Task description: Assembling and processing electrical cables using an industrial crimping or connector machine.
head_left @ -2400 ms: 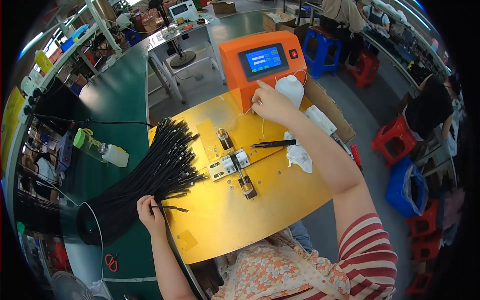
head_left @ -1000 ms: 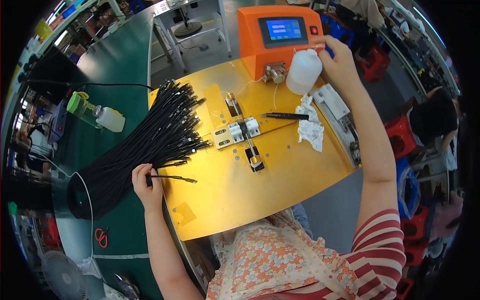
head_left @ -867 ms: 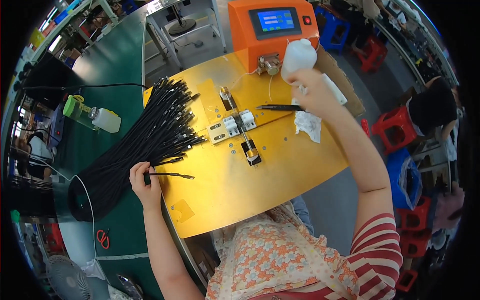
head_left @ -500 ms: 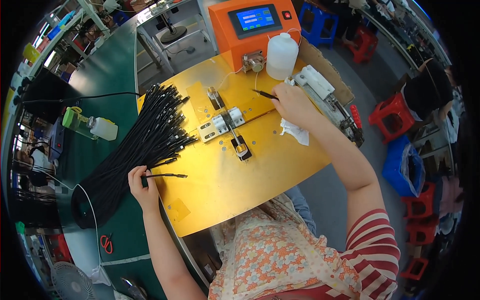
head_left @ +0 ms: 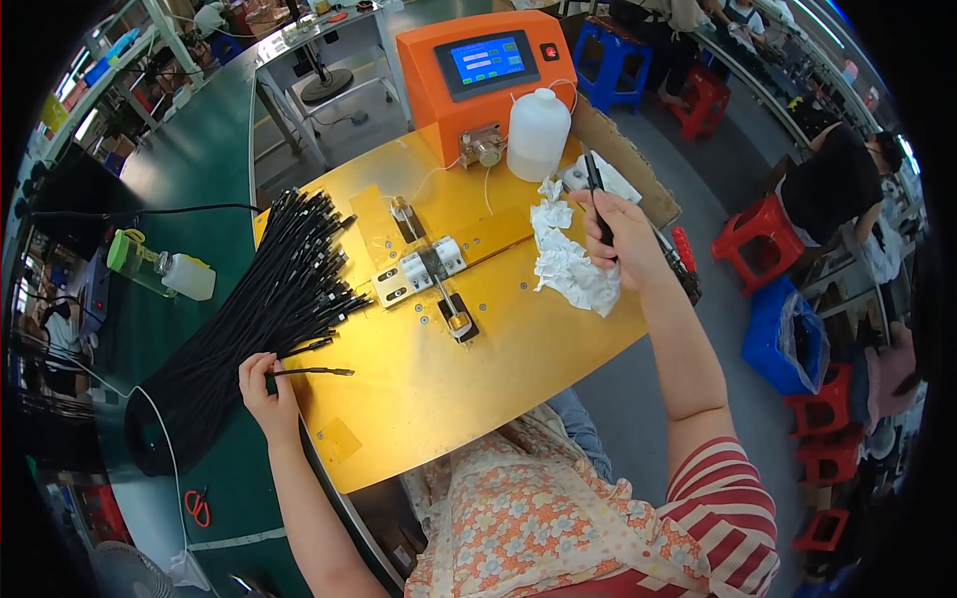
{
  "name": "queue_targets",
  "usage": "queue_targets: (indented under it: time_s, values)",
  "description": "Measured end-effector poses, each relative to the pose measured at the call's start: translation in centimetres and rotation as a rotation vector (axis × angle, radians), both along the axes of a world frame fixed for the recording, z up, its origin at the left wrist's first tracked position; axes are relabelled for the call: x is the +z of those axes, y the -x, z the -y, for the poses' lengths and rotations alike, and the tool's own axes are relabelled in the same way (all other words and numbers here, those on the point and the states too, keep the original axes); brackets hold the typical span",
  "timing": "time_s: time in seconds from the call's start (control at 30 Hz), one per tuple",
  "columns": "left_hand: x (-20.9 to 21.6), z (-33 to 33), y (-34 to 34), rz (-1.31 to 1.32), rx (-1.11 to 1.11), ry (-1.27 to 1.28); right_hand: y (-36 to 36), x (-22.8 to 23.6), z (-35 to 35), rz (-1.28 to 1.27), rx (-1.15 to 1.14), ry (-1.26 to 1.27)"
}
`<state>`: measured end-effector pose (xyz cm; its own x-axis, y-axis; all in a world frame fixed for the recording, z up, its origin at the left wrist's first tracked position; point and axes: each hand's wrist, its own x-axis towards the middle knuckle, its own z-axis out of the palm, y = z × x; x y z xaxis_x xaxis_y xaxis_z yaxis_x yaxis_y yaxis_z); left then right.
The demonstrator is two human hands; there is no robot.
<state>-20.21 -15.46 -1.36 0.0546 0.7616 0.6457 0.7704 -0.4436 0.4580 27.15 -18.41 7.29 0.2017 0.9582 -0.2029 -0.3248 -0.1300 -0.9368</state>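
My left hand (head_left: 267, 399) is closed round a thin black cable (head_left: 317, 372) at the left edge of the gold plate (head_left: 469, 409). The cable's end points right over the plate. Just beyond lies a thick bundle of black cables (head_left: 269, 269) with their connector ends on the plate. My right hand (head_left: 626, 239) grips a slim black pen-like tool (head_left: 594, 179), held nearly upright above crumpled white tissue (head_left: 573, 271). A metal clamp fixture (head_left: 424, 271) is mounted on the plate between my hands.
An orange machine (head_left: 424, 90) with a screen stands at the back, beside a white plastic bottle (head_left: 538, 130) with thin tubes. Red scissors (head_left: 197, 506) and a green-lidded bottle (head_left: 135, 254) lie on the green table. Stools and a blue bin (head_left: 783, 339) stand right.
My right hand has moved right and tipped the pen-like tool from near level to upright, uncovering more tissue. My left hand still holds the cable. The whole view has shifted slightly.
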Motion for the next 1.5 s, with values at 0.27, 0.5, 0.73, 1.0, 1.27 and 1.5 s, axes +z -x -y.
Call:
queue_targets:
  time_s: [0.27, 0.5, 0.73, 1.0, 1.27, 1.5]
  values:
    - [0.4, 0.1, -0.4, -0.006, 0.023, 0.029, -1.4, -3.0, -0.2, -0.268, 0.028, -0.205]
    - [0.1, 0.1, -0.1, 0.02, 0.028, 0.069, -0.9, -4.4, -1.6, -0.281, -0.07, -0.311]
    - [0.1, 0.1, 0.0, 0.003, 0.032, 0.059, -1.5, -1.7, -3.0, -0.315, -0.339, -0.269]
    - [0.1, 0.0, -0.2, 0.016, 0.026, 0.039, -2.0, -4.3, -4.2, 0.25, -0.198, -0.111]
    - [0.1, 0.1, 0.1, 0.031, 0.001, 0.017, 0.4, -7.1, 1.6, 1.326, -0.237, -0.251]
    - [0.4, -0.1, 0.1, -0.006, -0.054, -0.049, 0.0, -11.6, 11.6, 1.587, -0.331, -0.401]
